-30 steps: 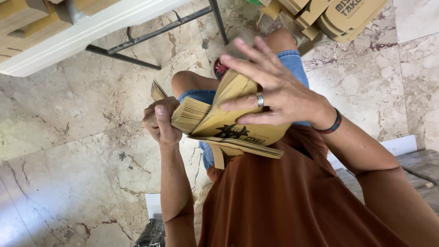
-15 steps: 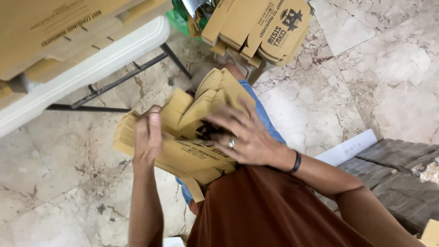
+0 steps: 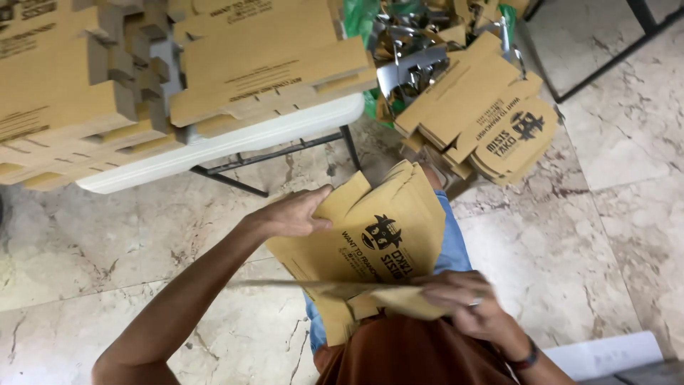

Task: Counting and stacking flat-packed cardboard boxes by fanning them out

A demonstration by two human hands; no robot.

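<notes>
From the head camera, looking down, the left hand (image 3: 288,214) gripped the upper left edge of a stack of flat brown cardboard sheets (image 3: 370,239), thumb on the printed top face and fingers curled under the edge. The right hand (image 3: 463,303) lay lower, near the body, closed over the near end of the same stack, its fingers pressed on a folded flap; it was blurred, so how tightly it pinched could not be told. A ring showed on one finger and a dark wristband (image 3: 526,356) sat at the wrist. The stack rested across the person's lap, above blue jeans (image 3: 450,246) and a rust-brown shirt (image 3: 413,356), tilted away from the body, with a black printed emblem facing up.

Above and to the left stood a white folding table (image 3: 235,150) piled with more flat cardboard blanks (image 3: 142,78). Another heap of the same printed blanks (image 3: 477,114) lay on the marble floor (image 3: 591,235) just beyond the knees, next to shiny metal pieces (image 3: 413,50) and a green bag (image 3: 356,21). A white sheet (image 3: 605,353) lay on the floor at the lower right.
</notes>
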